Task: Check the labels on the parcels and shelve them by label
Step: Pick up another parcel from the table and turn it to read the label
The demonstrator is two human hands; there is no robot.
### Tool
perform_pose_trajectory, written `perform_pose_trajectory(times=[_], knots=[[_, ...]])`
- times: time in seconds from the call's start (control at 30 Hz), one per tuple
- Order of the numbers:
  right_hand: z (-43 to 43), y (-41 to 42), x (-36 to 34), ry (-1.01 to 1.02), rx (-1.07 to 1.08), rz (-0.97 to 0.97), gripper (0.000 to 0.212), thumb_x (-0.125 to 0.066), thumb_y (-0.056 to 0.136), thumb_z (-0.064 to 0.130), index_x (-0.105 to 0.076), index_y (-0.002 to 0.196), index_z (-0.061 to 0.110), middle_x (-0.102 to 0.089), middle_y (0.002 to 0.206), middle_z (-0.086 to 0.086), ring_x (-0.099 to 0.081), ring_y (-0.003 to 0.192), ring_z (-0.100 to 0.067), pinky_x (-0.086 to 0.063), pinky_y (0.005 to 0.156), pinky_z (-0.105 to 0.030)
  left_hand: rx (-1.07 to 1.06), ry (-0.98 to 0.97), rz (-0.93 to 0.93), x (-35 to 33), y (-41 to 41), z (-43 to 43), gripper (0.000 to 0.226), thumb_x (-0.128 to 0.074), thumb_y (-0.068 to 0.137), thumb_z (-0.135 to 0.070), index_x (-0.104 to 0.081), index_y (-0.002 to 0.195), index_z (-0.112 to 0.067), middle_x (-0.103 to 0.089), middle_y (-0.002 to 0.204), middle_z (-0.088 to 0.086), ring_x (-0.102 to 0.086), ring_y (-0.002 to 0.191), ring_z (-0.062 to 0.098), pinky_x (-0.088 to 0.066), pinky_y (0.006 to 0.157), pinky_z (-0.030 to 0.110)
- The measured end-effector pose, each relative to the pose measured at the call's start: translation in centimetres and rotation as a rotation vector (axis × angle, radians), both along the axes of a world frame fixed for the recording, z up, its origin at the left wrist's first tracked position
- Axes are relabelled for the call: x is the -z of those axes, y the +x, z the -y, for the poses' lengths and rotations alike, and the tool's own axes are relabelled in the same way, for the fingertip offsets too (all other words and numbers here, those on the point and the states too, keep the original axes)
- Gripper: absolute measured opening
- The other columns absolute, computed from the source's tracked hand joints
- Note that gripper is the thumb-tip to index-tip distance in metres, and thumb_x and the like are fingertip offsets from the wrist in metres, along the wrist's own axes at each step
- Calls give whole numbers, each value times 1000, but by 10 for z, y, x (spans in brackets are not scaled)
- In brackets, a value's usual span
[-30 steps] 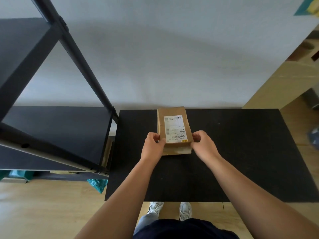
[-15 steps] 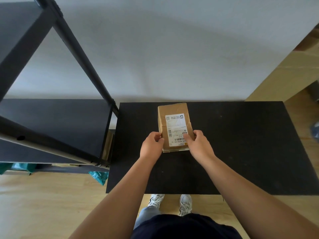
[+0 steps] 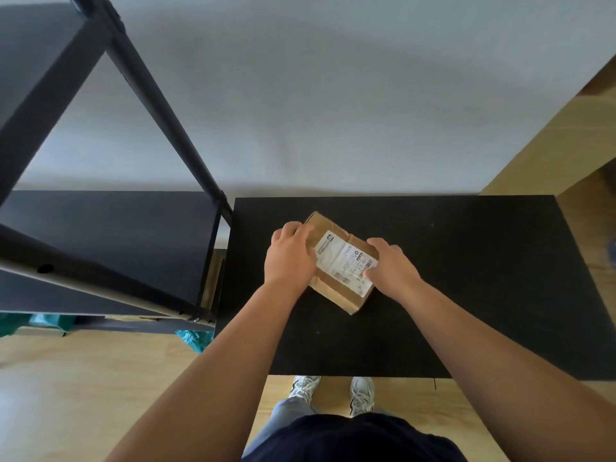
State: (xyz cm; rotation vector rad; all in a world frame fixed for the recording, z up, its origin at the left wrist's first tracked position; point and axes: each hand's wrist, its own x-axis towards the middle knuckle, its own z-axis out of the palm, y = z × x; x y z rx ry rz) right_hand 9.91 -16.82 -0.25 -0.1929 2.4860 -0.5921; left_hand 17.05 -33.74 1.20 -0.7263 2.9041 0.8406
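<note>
A: Where's the parcel?

B: The brown cardboard parcel (image 3: 336, 261) is a little above the middle of the frame, over the black table (image 3: 466, 295) near its far left part. It sits skewed, long axis running from upper left to lower right. I can't tell whether it rests on the tabletop or is lifted just off it

A: And the label?

B: The white label (image 3: 346, 261) is on the upward face, with printed text and a barcode toward its right end. The print is too small to read

A: What are the hands doing?

B: Both are on the parcel. The left hand (image 3: 290, 255) covers its upper-left end, fingers curled over the top and the far edge. The right hand (image 3: 391, 265) grips the right side, fingertips lying on the barcode end of the label. So the box is clamped between them, one hand at each end

A: Anything beside the table?

B: A black shelf unit (image 3: 110, 241) fills the left of the frame, its slanted post (image 3: 160, 105) running from the upper left down to the table's far left corner. The visible shelf board is bare. Teal plastic (image 3: 193, 338) shows on the wooden floor (image 3: 83, 395) under it, and white sneakers (image 3: 333, 391) show below the table's near edge
</note>
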Motion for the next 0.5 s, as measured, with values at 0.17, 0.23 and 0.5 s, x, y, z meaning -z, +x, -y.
perform_pose_trajectory(times=[0.17, 0.23, 0.5], knots=[[-3, -9, -8, -4, -99, -81, 71, -56, 89, -2, -36, 151, 28, -37, 150, -6, -62, 87, -17, -55, 63, -27, 258, -212, 209, 5, -8, -4, 68, -61, 93, -23, -30, 154, -31, -17, 165, 0, -14, 152, 27, -22, 120, 46], [-4, -9, -9, -9, -135, -114, 72, -57, 89, -4, -37, 150, 26, -34, 154, -5, -62, 101, -19, -56, 69, -27, 325, -265, 279, 11, -11, -6, 73, -60, 95, -29, -20, 157, -31, -10, 167, 0, -7, 154, 27, -15, 121, 48], [-16, 2, -4, -48, 97, -148, 69, -62, 94, 16, -28, 154, 22, -33, 154, -8, -61, 111, -21, -54, 74, -26, 180, -301, 283, 14, -9, -3, 68, -56, 95, -43, -25, 155, -29, -37, 155, 3, -33, 144, 26, -29, 115, 45]])
